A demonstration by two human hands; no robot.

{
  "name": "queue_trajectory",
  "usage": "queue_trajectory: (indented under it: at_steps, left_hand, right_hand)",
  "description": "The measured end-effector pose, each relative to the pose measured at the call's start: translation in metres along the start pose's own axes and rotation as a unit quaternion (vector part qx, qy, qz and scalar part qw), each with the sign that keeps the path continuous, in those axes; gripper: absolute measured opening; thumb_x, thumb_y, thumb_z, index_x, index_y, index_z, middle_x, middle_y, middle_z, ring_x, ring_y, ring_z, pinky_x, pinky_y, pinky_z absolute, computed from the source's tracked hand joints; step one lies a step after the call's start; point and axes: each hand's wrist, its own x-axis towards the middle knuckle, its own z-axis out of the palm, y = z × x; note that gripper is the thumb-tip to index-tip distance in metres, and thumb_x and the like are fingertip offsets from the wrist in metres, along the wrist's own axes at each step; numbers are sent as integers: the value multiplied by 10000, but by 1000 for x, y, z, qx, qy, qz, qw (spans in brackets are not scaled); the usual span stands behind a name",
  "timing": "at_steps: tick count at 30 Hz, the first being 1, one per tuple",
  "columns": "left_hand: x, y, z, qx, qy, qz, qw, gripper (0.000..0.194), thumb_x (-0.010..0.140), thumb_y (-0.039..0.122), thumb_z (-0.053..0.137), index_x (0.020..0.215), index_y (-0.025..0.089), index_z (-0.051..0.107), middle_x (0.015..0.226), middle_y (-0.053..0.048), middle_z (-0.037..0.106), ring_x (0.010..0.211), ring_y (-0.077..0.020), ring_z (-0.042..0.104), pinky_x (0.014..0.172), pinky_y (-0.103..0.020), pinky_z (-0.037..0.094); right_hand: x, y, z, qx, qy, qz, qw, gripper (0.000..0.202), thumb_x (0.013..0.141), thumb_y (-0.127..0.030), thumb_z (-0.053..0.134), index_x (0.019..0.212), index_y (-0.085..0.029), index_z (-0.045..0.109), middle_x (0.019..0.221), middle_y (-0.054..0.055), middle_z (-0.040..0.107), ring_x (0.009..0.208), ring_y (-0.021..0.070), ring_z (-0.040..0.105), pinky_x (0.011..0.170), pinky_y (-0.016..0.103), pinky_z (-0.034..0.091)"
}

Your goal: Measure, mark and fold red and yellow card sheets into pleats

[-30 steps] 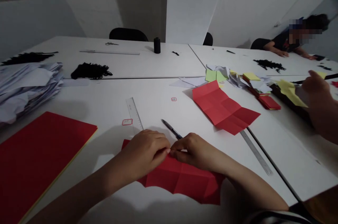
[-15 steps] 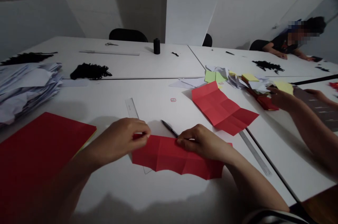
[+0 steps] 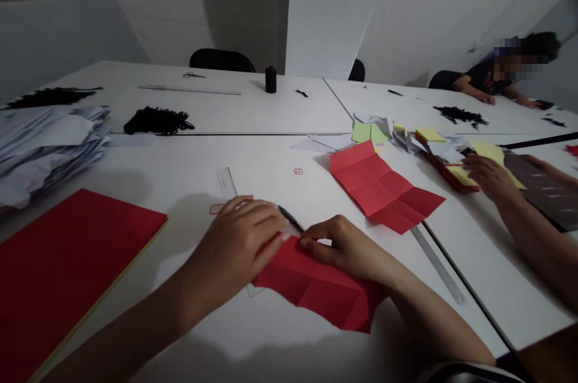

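The white worktop (image 3: 189, 160) is spreading out under and around both hands. A big red stack (image 3: 76, 262) is lying to the left of the left hand (image 3: 246, 235), with a yellow edge peeking out below. A heap of white paper (image 3: 49, 151) is sitting farther away on that side. Past the right hand (image 3: 338, 244), a person (image 3: 483, 79) is leaning on the far worktop.

The red paper (image 3: 325, 286) is hanging from both hands, showing lots of fold lines. The left hand is gripping its left part, and the right hand is pinching its top edge with thumb and fingers. Another red sheet (image 3: 383, 187) is lying just past the right hand, all creased and partly raised. To its right, someone else's hand (image 3: 494, 181) is reaching over a little pile of colored papers (image 3: 451, 175).

A black yarn bundle (image 3: 158, 121) is resting beyond the left hand. A metal ruler (image 3: 438, 265) is lying to the right of the right hand, and a clear ruler (image 3: 226, 183) is poking out past the left. A black spool (image 3: 270, 80) is standing far ahead of the hands. A dark pen (image 3: 291, 218) is lying just beyond them, between the two.
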Motion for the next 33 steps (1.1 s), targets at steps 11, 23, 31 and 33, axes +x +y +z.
queue_trajectory:
  at_steps: [11, 23, 31, 33]
  left_hand:
    - [1, -2, -7, -65, -92, -22, 993, 223, 929, 240, 468, 758, 227, 612, 793, 83, 655, 748, -92, 592, 1008, -369, 323]
    - [-24, -63, -56, 19, 7, -99, 995, 347, 904, 480, 417, 841, 261, 678, 871, 25, 710, 846, -175, 635, 779, -292, 461]
    - [-19, -56, -52, 19, -11, -136, 990, 413, 911, 532, 373, 796, 284, 682, 827, 19, 704, 783, -187, 617, 629, -291, 444]
    - [-18, -52, -53, 6, 13, -120, 993, 396, 912, 511, 372, 760, 289, 663, 785, 33, 693, 737, -173, 613, 649, -293, 448]
  right_hand:
    - [2, 2, 7, -27, 34, -6, 999, 173, 788, -132, 478, 665, -175, 592, 587, -48, 496, 548, 73, 375, 523, 209, 302]
    - [7, 27, -40, -36, 150, 94, 983, 247, 820, -197, 454, 825, -190, 701, 843, 25, 714, 766, 166, 635, 640, 252, 467]
    - [1, 25, -46, -44, 171, 70, 982, 239, 863, -237, 475, 955, -237, 696, 931, 11, 718, 803, 168, 645, 646, 266, 491]
    - [-1, 22, -45, -40, 164, 59, 984, 211, 877, -276, 501, 950, -242, 696, 960, 13, 719, 818, 168, 651, 665, 269, 501]
